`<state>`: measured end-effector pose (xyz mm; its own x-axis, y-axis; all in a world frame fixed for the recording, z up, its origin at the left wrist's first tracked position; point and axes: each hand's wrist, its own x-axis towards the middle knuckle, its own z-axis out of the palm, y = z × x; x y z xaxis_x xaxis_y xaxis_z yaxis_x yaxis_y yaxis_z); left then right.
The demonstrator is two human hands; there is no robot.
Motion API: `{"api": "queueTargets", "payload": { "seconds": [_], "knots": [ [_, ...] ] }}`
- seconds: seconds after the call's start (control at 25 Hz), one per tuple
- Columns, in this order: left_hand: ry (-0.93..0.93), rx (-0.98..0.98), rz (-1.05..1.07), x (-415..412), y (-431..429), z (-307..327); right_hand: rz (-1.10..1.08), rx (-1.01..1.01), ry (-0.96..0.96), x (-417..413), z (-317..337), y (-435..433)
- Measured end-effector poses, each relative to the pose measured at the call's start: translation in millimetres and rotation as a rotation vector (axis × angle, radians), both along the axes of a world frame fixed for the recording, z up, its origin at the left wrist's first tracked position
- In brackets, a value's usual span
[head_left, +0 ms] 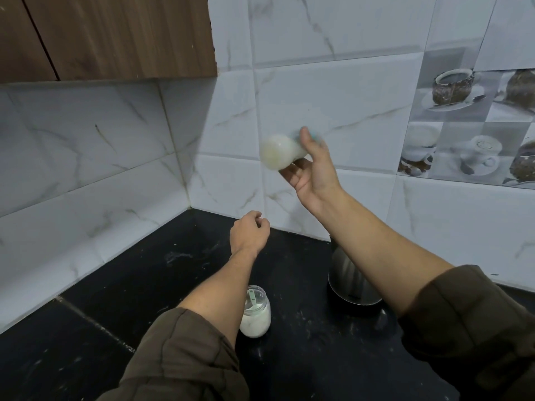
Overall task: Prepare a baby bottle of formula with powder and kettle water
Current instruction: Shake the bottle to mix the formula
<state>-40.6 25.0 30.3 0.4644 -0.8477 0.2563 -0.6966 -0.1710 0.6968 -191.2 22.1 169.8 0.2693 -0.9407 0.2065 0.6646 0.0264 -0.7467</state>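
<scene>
My right hand [314, 166] grips a baby bottle [279, 151] raised high in front of the tiled wall. The bottle lies tilted on its side, holds milky white liquid and is blurred by motion; a hint of teal shows behind my thumb. My left hand [250, 234] hangs over the black counter with fingers loosely curled and nothing in it. Below my left forearm stands an open glass jar [256, 316] of white powder with a pale green scoop inside. A steel kettle [350, 280] stands on its dark base under my right forearm, partly hidden by it.
The black counter [121, 308] runs into a corner of white marbled wall tiles, with faint powder smears on it. A wooden cabinet [115, 36] hangs at the upper left. Picture tiles of cups are on the right wall.
</scene>
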Motion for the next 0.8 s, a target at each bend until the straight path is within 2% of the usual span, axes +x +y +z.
{"api": "queueTargets", "payload": {
  "seconds": [0.08,0.12,0.24,0.28,0.36,0.44,0.52,0.6,0.68,0.72,0.8],
  "knots": [
    [0.006,0.002,0.013,3,0,-1,-0.028,0.097,-0.107,2,-2,-3],
    [0.006,0.004,0.013,4,0,-2,0.015,0.067,-0.056,1,-4,1],
    [0.012,0.005,0.007,1,0,1,0.19,-0.197,0.277,1,-9,16],
    [0.019,-0.001,0.006,1,0,3,0.212,-0.252,0.309,1,-10,16],
    [0.017,-0.012,0.007,2,0,5,0.134,-0.208,0.217,2,-3,12],
    [-0.003,-0.012,0.013,4,0,4,0.025,-0.016,0.036,0,7,4],
    [-0.008,-0.004,0.021,7,1,3,0.021,0.113,-0.08,-2,13,1],
    [-0.006,0.001,0.02,9,1,0,0.111,0.085,0.04,-5,14,10],
    [-0.012,0.008,0.012,8,1,-1,0.193,-0.057,0.205,-7,11,19],
    [-0.015,0.009,0.01,7,0,-1,0.209,-0.102,0.233,-7,9,21],
    [-0.016,0.003,0.013,7,-2,-1,0.176,-0.032,0.183,-5,9,21]
  ]
}}
